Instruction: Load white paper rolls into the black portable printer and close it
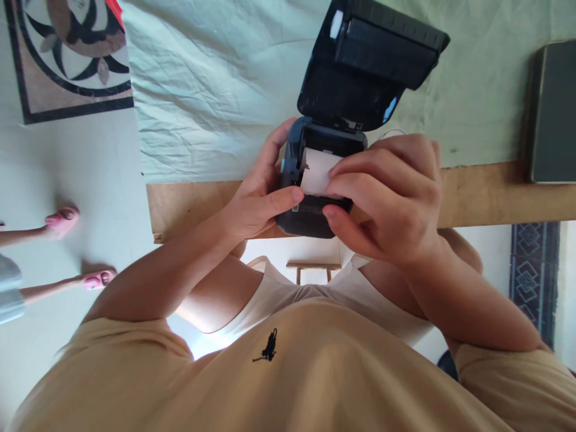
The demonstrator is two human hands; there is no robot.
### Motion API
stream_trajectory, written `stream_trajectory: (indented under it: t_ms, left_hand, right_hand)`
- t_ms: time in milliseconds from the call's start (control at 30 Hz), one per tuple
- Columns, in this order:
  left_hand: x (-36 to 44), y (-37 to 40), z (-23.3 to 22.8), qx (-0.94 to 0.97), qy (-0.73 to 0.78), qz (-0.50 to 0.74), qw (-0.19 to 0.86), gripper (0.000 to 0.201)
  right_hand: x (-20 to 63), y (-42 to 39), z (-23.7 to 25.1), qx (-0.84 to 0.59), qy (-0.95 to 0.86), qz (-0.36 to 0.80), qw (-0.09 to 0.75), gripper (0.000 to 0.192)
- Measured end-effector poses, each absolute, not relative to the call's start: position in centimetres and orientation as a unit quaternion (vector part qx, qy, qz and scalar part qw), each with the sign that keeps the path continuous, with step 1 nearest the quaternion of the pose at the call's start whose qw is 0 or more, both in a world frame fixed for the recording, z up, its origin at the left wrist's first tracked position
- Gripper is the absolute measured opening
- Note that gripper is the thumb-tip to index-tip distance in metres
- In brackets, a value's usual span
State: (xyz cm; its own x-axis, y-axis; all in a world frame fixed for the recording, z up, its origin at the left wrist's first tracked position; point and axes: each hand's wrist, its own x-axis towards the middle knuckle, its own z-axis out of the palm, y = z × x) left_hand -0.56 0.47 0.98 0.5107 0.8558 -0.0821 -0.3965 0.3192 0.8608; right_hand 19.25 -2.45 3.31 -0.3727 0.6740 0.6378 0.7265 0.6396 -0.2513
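The printer point(315, 219) was black, with a white paper roll point(318, 173) inside and pale blue side tabs. The table point(495, 198) was plain brown wood under a pale green cloth point(216, 90). The shirt point(288, 372) was tan with a small black emblem. The slippers point(60, 219) were pink.

Left hand point(258, 201) is gripping the side of a small black printer point(310, 180), lid point(364, 60) standing open. Right hand point(391, 198) is pressing fingers onto the white paper roll point(317, 171) inside. Printer is sitting at the wooden table edge point(495, 195).
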Motion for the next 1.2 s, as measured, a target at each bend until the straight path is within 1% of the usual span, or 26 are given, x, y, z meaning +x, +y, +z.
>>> stream_trajectory:
  t_ms: [67,200,267,400,567,667,767,867,967,1100,1200]
  left_hand:
    - [-0.6,0.5,1.0,0.408,0.268,0.408,0.771,0.059]
    - [-0.5,0.3,1.3,0.392,0.286,0.402,0.776,0.063]
    - [-0.5,0.2,1.4,0.392,0.3,0.403,0.771,0.064]
    - [-0.3,0.1,1.5,0.396,0.324,0.397,0.762,0.07]
    - [-0.2,0.2,1.6,0.401,0.326,0.393,0.761,0.069]
    - [-0.3,0.2,1.4,0.414,0.313,0.396,0.758,0.072]
    - [-0.5,0.3,0.9,0.428,0.269,0.398,0.765,0.07]
    - [-0.6,0.4,0.5,0.419,0.225,0.406,0.781,0.06]
    - [-0.5,0.6,0.3,0.404,0.204,0.421,0.786,0.05]
    - [-0.4,0.7,0.3,0.398,0.193,0.429,0.788,0.051]
    - [-0.4,0.5,0.4,0.385,0.185,0.43,0.796,0.051]
  right_hand:
    - [19.2,-2.4,3.3,-0.434,-0.829,-0.045,0.351,0.019]
    - [19.1,-2.5,3.2,-0.454,-0.821,-0.036,0.344,0.029]
    - [19.2,-2.5,3.3,-0.462,-0.824,-0.026,0.325,0.029]
    - [19.5,-2.5,3.2,-0.46,-0.832,-0.027,0.31,0.021]
    - [19.6,-2.5,3.0,-0.463,-0.835,-0.02,0.296,0.024]
    - [19.7,-2.5,2.9,-0.45,-0.832,-0.037,0.321,0.027]
    - [19.9,-2.4,3.0,-0.437,-0.827,-0.064,0.348,0.034]
    - [19.9,-2.3,3.1,-0.396,-0.833,-0.08,0.377,0.037]
    - [19.8,-2.2,3.0,-0.352,-0.837,-0.087,0.41,0.036]
    - [19.7,-2.3,2.9,-0.331,-0.852,-0.082,0.397,0.031]
    - [19.7,-2.5,3.1,-0.308,-0.868,-0.058,0.385,0.033]
